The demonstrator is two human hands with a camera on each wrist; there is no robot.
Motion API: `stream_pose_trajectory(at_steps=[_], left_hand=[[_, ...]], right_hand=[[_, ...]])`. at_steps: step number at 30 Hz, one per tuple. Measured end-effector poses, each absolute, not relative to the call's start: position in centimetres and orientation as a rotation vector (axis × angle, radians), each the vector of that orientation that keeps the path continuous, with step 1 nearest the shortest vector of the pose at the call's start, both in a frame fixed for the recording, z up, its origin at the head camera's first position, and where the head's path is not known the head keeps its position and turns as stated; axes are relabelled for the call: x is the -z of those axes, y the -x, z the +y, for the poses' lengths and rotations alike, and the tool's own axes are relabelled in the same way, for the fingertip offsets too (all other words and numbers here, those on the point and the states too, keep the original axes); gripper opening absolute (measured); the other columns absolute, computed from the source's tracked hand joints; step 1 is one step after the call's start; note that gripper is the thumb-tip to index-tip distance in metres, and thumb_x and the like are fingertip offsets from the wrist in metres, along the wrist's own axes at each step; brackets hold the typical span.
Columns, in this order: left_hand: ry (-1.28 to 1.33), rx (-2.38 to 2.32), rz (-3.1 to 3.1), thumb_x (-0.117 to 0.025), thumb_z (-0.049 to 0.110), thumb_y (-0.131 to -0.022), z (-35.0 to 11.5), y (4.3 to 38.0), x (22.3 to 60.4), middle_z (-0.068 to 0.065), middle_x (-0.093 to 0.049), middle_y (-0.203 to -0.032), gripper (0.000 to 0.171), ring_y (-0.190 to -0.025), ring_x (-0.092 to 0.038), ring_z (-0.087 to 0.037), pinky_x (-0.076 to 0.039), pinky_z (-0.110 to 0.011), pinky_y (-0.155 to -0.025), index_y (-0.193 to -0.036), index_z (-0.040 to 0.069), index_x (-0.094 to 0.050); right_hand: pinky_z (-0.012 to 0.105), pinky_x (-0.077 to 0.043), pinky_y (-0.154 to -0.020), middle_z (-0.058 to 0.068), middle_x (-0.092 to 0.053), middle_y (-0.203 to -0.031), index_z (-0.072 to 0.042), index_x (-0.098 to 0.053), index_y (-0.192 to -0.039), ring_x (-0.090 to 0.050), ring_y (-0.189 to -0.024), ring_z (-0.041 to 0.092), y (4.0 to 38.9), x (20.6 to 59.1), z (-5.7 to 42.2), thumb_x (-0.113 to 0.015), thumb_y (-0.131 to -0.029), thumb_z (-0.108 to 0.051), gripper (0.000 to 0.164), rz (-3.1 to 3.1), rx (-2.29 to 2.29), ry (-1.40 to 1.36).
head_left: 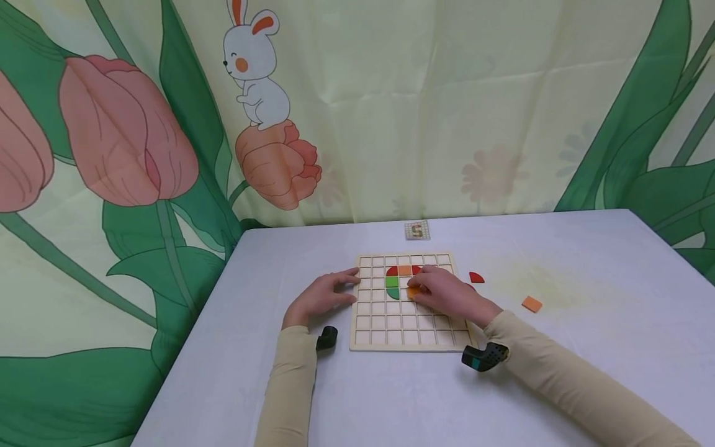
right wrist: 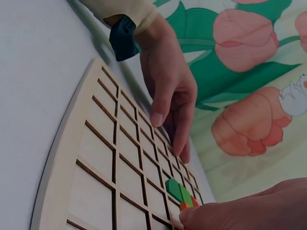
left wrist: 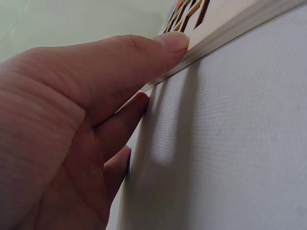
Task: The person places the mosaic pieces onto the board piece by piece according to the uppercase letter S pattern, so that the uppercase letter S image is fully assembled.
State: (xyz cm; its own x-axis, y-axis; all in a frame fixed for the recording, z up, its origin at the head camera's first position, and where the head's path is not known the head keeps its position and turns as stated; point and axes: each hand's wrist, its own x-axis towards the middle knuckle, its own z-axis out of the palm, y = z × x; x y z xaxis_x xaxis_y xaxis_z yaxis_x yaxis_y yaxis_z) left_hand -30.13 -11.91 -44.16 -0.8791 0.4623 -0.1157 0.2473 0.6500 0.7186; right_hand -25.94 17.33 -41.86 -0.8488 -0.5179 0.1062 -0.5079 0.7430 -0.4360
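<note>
A wooden grid board [head_left: 378,323] lies on the table. My left hand [head_left: 322,295] rests at its left edge, fingers extended, the thumb [left wrist: 173,42] against the rim in the left wrist view. My right hand [head_left: 447,292] reaches over the board and pinches an orange tile [head_left: 412,292] at a cell right of the green pieces. Set in the grid are a red quarter-round [head_left: 392,271], an orange square [head_left: 404,270], a second red piece [head_left: 416,269], a light green square [head_left: 392,282] and a dark green quarter-round [head_left: 393,293]. The right hand hides some cells.
Right of the board lie a red quarter-round [head_left: 476,277], another red piece [head_left: 472,286] partly behind the right hand, and an orange square [head_left: 532,304]. A small pattern card [head_left: 417,230] lies beyond the board. A printed curtain [head_left: 391,155] hangs behind the table.
</note>
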Motion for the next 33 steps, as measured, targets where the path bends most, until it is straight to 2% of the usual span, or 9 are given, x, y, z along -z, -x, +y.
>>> stream_pose_trajectory(at_steps=[5,15,23,33], left_hand=[[-0.602,-1.069,2.586,-0.074,0.017,-0.087,-12.03,30.03,44.12,0.008,-0.044,-0.150,0.044,-0.143,-0.033,-0.020,-0.027,-0.040,-0.116,-0.129,0.012,-0.065],[-0.562,-1.067,2.588,-0.075,0.018,-0.087,-11.93,30.11,44.18,0.012,-0.043,-0.150,0.044,-0.143,-0.032,-0.016,-0.028,-0.038,-0.116,-0.129,0.014,-0.065],[-0.546,-1.089,2.570,-0.074,0.017,-0.087,-11.93,30.05,43.93,0.011,-0.041,-0.151,0.044,-0.143,-0.031,-0.017,-0.028,-0.040,-0.116,-0.130,0.014,-0.065],[-0.572,-1.051,2.587,-0.074,0.018,-0.087,-11.99,30.27,44.32,0.011,-0.043,-0.151,0.043,-0.143,-0.033,-0.019,-0.028,-0.041,-0.115,-0.129,0.014,-0.065]], right_hand=[[0.030,-0.052,-0.076,0.003,-0.063,-0.097,-0.003,-0.072,-0.110,-0.056,-0.087,0.017,26.04,41.88,16.99,-0.073,-0.087,-0.011,0.024,2.912,0.723,0.865],[0.027,-0.049,-0.069,0.003,-0.062,-0.093,-0.003,-0.073,-0.106,-0.053,-0.079,0.014,26.44,42.49,17.04,-0.074,-0.085,-0.008,0.021,2.943,0.729,0.887],[0.028,-0.049,-0.070,0.002,-0.064,-0.093,-0.005,-0.074,-0.106,-0.054,-0.082,0.015,26.66,42.34,16.84,-0.074,-0.087,-0.011,0.020,2.928,0.722,0.867],[0.028,-0.049,-0.069,0.000,-0.063,-0.091,-0.006,-0.075,-0.102,-0.053,-0.078,0.014,26.77,42.64,16.95,-0.075,-0.085,-0.010,0.018,2.936,0.692,0.917]])
